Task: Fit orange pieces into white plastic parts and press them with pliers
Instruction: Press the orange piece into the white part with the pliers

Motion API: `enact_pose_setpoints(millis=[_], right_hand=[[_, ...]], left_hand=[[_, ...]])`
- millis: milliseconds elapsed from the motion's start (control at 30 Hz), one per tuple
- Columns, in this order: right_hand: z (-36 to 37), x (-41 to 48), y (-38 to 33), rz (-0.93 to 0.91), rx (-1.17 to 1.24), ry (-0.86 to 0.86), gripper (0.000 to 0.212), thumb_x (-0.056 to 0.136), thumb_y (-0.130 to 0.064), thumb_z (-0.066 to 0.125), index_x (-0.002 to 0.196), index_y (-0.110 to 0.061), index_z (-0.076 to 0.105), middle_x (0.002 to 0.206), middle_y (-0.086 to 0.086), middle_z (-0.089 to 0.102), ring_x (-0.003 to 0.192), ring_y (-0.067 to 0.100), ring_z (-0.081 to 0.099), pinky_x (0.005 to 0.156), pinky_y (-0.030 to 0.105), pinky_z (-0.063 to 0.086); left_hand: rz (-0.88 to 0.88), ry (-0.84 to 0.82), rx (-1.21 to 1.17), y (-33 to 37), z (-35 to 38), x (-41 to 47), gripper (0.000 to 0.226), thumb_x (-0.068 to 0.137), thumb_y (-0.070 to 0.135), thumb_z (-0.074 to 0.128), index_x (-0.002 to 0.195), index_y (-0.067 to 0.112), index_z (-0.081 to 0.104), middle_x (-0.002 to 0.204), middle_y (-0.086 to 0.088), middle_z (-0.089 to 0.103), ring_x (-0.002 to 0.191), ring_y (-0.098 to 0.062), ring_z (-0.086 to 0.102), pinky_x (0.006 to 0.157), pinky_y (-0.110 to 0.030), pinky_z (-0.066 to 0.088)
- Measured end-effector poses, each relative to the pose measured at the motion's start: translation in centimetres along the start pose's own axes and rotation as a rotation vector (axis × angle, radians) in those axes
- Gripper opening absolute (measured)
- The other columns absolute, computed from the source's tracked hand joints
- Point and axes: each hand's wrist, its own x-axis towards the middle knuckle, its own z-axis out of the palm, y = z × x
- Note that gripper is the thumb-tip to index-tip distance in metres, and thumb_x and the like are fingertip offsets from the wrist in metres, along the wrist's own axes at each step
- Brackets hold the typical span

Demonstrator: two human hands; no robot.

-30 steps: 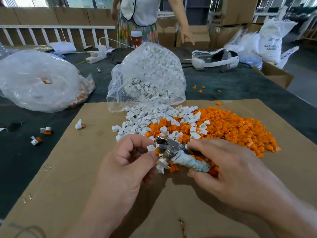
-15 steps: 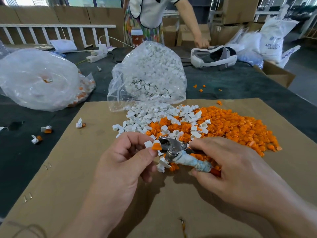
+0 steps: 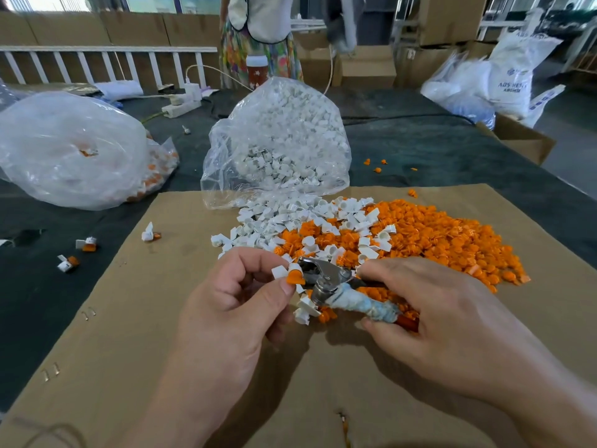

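1. Compared with a second back: noted part (image 3: 279, 272), then set between the jaws of pliers (image 3: 326, 277), now drawn left and clear of them, just beside the tips.
2. Read that as the press finished on this one. Judged the next step to be setting it aside and taking a fresh pair from the heaps.
3. Recorded left hand (image 3: 232, 305): thumb and forefinger pinching the part, other fingers curled beneath.
4. Recorded right hand (image 3: 452, 318): closed round the pliers' handles, near handle wrapped in pale tape. Could not tell how far the jaws stood apart; saw nothing between them.
5. Located the part: held above cardboard (image 3: 129, 318), at the near edge of the heaps, left of the pliers.
6. Described the part: small white body, orange piece (image 3: 294, 277) projecting from its lower right side. Could not tell whether fully seated.
7. Logged stock: white heap (image 3: 268, 218) spilling from bag (image 3: 281, 140), far centre; orange heap (image 3: 436, 234) to the right; finished pieces (image 3: 86, 244) well to the left, one on the cardboard's edge, two on dark table (image 3: 32, 286).
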Motion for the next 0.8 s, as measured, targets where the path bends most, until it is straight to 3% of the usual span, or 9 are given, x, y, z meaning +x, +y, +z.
enact_pose_setpoints(millis=[133, 400, 533, 700, 800], right_hand=[[0.00, 0.01, 0.01, 0.005, 0.003, 0.002, 0.045, 0.079, -0.042, 0.061, 0.121, -0.026, 0.061, 0.104, -0.016, 0.065, 0.095, 0.010, 0.061, 0.075, 0.034, 0.053], [0.05, 0.00, 0.07, -0.015, 0.028, 0.011, 0.042, 0.079, -0.040, 0.062, 0.119, -0.028, 0.061, 0.101, -0.015, 0.066, 0.096, 0.012, 0.063, 0.072, 0.039, 0.055], [0.01, -0.01, 0.08, -0.017, 0.040, 0.009, 0.043, 0.079, -0.040, 0.063, 0.121, -0.028, 0.061, 0.103, -0.017, 0.066, 0.097, 0.009, 0.063, 0.073, 0.037, 0.055], [0.07, 0.04, -0.11, -0.028, 0.031, 0.015, 0.042, 0.080, -0.039, 0.063, 0.120, -0.028, 0.061, 0.102, -0.017, 0.067, 0.093, 0.010, 0.064, 0.069, 0.038, 0.055], [0.15, 0.00, -0.14, -0.020, 0.038, 0.031, 0.045, 0.079, -0.038, 0.064, 0.122, -0.025, 0.062, 0.105, -0.016, 0.067, 0.095, 0.009, 0.064, 0.071, 0.036, 0.056]], left_hand=[[0.010, -0.017, -0.009, 0.24, -0.09, -0.09, 0.018, 0.081, 0.005, 0.069, 0.077, 0.023, 0.070, 0.059, 0.000, 0.059, 0.052, -0.011, 0.056, 0.044, -0.020, 0.045], [-0.017, -0.021, 0.006, 0.26, -0.01, -0.04, 0.026, 0.084, -0.004, 0.066, 0.077, 0.020, 0.070, 0.057, -0.002, 0.058, 0.050, -0.011, 0.056, 0.043, -0.021, 0.045], [-0.011, -0.034, -0.022, 0.35, 0.03, -0.06, 0.008, 0.073, 0.015, 0.069, 0.076, 0.022, 0.070, 0.057, -0.002, 0.058, 0.051, -0.011, 0.056, 0.043, -0.020, 0.045], [0.034, 0.000, 0.083, -0.32, -0.02, -0.04, 0.011, 0.079, 0.019, 0.070, 0.079, 0.030, 0.069, 0.057, -0.001, 0.059, 0.051, -0.010, 0.054, 0.046, -0.020, 0.045], [0.029, -0.016, 0.049, -0.17, -0.08, -0.10, 0.011, 0.068, 0.032, 0.070, 0.078, 0.030, 0.070, 0.057, -0.001, 0.059, 0.051, -0.012, 0.055, 0.045, -0.020, 0.045]])
